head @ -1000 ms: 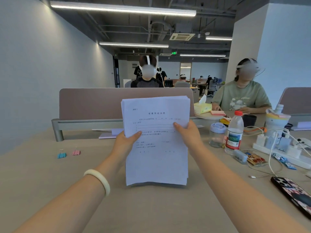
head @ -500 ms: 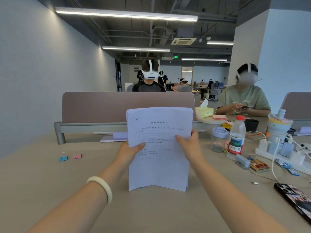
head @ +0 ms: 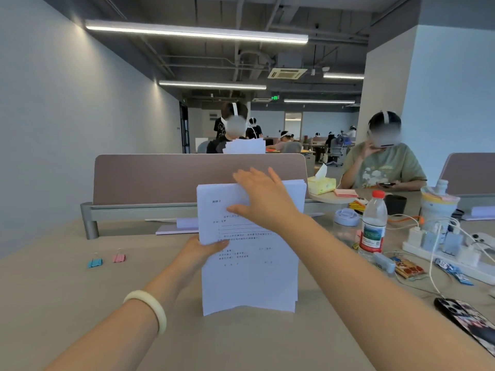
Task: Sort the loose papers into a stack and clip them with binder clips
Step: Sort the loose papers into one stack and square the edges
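Note:
A stack of white printed papers stands upright on its bottom edge on the beige desk. My left hand grips the stack's left edge at mid-height. My right hand lies flat with fingers spread over the stack's top edge, holding nothing. Two binder clips rest on the desk to the left, apart from both hands: a blue binder clip and a pink binder clip.
A brown desk divider stands behind the papers. At the right are a water bottle, a lidded jar, a power strip with cables, snack packets and a phone. Two people sit across the desk.
My right hand let go of the stack's right edge and rose to lie flat on its top edge. The left hand keeps its grip and the stack stands on the desk.

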`<state>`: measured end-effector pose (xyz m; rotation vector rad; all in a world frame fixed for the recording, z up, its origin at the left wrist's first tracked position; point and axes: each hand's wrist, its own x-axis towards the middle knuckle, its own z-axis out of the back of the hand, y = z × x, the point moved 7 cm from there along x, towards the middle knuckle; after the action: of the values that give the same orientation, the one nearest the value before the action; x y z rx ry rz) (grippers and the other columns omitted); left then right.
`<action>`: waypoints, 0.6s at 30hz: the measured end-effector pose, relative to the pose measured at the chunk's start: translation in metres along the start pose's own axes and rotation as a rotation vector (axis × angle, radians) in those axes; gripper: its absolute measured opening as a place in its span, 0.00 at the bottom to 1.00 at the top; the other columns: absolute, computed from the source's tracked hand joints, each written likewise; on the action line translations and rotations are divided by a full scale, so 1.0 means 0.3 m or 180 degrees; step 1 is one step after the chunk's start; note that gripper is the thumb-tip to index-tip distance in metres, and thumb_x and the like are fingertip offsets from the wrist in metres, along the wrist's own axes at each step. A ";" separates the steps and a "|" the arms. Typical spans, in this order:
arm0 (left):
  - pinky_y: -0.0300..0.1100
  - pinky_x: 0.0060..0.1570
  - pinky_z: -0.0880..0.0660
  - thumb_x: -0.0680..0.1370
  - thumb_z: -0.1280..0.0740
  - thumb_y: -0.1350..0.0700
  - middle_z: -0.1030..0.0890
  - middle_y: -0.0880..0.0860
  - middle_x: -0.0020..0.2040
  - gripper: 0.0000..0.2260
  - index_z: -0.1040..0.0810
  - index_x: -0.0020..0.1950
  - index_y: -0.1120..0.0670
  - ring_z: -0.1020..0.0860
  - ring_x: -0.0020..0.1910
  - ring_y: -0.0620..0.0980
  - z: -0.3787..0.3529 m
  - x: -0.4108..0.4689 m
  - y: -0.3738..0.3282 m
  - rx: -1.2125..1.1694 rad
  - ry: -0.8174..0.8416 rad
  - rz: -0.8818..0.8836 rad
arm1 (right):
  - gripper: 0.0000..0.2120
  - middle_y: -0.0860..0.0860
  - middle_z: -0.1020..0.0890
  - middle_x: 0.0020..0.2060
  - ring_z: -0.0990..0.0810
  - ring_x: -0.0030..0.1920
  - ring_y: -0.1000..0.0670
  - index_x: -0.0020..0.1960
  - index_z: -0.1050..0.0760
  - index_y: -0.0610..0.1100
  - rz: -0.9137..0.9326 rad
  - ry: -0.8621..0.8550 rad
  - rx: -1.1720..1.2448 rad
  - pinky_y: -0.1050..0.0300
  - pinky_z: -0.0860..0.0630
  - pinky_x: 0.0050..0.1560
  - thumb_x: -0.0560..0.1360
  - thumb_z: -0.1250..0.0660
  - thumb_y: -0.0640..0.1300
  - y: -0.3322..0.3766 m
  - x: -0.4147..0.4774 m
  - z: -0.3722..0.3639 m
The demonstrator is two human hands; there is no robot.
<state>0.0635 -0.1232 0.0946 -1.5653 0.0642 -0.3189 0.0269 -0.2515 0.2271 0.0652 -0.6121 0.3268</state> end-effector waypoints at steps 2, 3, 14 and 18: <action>0.32 0.33 0.22 0.74 0.30 0.58 0.13 0.46 0.45 0.08 0.19 0.51 0.51 0.15 0.42 0.44 0.001 0.000 0.002 0.0023 0.0022 0.0025 | 0.37 0.54 0.46 0.78 0.52 0.78 0.51 0.77 0.46 0.50 -0.0217 0.0038 -0.0095 0.43 0.62 0.77 0.74 0.40 0.63 -0.097 -0.028 0.012; 0.33 0.33 0.21 0.74 0.30 0.57 0.13 0.46 0.46 0.08 0.19 0.52 0.50 0.15 0.42 0.44 0.000 0.000 0.004 0.0067 0.0038 0.0043 | 0.37 0.54 0.47 0.78 0.53 0.78 0.51 0.77 0.45 0.51 -0.0303 0.0055 -0.0145 0.42 0.62 0.76 0.73 0.40 0.65 -0.140 -0.045 0.014; 0.36 0.36 0.20 0.75 0.31 0.55 0.15 0.49 0.50 0.09 0.20 0.55 0.51 0.15 0.46 0.47 0.010 0.012 0.032 -0.0068 -0.0138 0.0097 | 0.30 0.52 0.22 0.61 0.22 0.56 0.53 0.69 0.35 0.44 -0.1968 0.0220 0.3735 0.65 0.25 0.44 0.71 0.28 0.49 -0.401 -0.223 -0.238; 0.46 0.47 0.20 0.76 0.31 0.58 0.17 0.55 0.54 0.11 0.22 0.58 0.57 0.18 0.51 0.55 0.011 0.019 0.036 -0.0264 -0.0672 -0.0035 | 0.19 0.49 0.22 0.61 0.22 0.60 0.47 0.66 0.32 0.44 -0.2078 -0.0125 0.3734 0.49 0.23 0.57 0.77 0.35 0.44 -0.347 -0.252 -0.381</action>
<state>0.0713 -0.1217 0.0850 -1.6738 -0.0964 -0.1597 0.0653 -0.3536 0.0940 1.3696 -0.3377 0.0075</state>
